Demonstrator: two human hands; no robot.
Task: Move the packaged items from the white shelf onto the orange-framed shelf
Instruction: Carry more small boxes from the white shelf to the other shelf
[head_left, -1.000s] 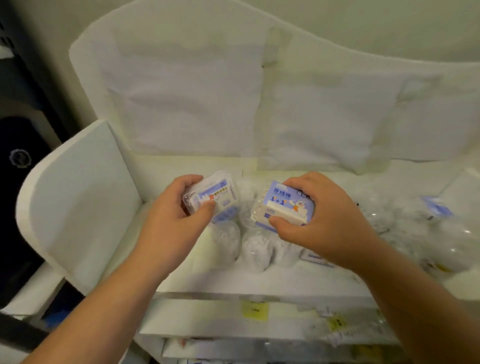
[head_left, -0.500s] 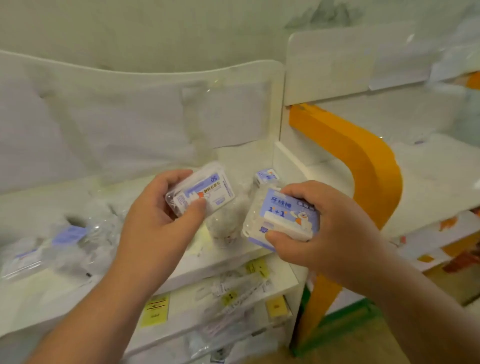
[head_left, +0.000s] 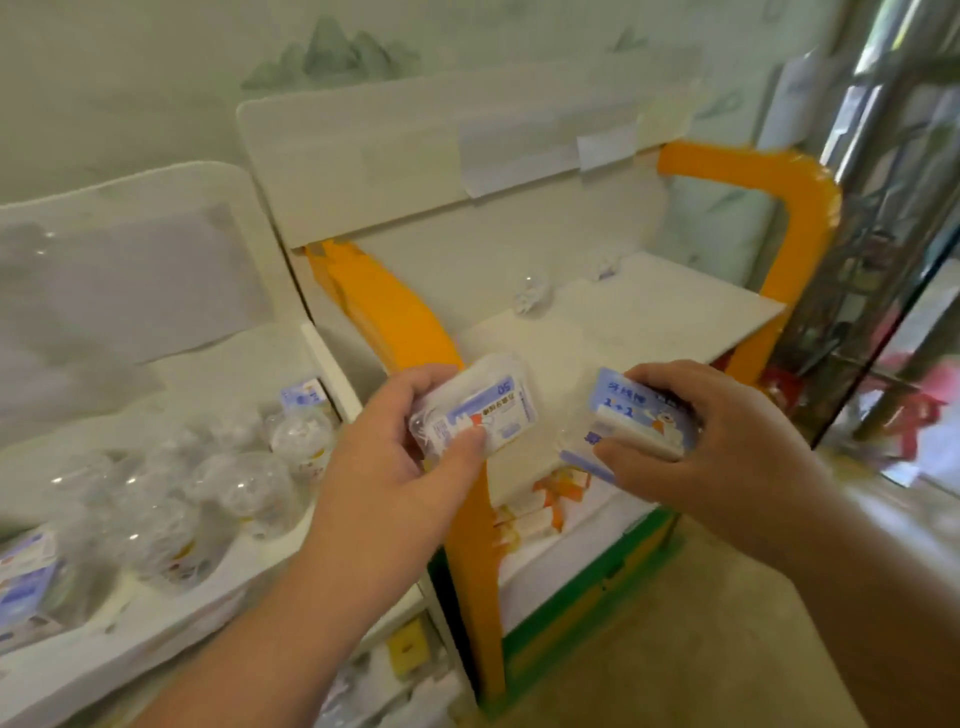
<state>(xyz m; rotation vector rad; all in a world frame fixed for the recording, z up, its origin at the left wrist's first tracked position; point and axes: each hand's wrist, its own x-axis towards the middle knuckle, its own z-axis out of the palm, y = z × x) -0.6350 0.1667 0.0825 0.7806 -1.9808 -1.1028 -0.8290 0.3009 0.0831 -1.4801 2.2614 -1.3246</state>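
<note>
My left hand (head_left: 400, 462) grips a clear plastic pack with a blue and white label (head_left: 483, 410). My right hand (head_left: 727, 441) grips a second pack with a blue "1+1" label (head_left: 631, 415). Both packs hover at the front edge of the top board (head_left: 639, 322) of the orange-framed shelf (head_left: 800, 208), just above it. The white shelf (head_left: 249, 551) at the left carries several more clear packs (head_left: 234, 483).
Two small clear items (head_left: 527, 296) lie at the back of the orange shelf's top board. Lower tiers with yellow tags (head_left: 410, 644) sit under the white shelf. A metal post (head_left: 883, 104) and glass panel stand at the right. Beige floor (head_left: 701, 649) lies below.
The view has swung right from the white shelf to the orange-framed shelf. Both hands have carried their packs rightward, from over the white shelf to the orange shelf's top board.
</note>
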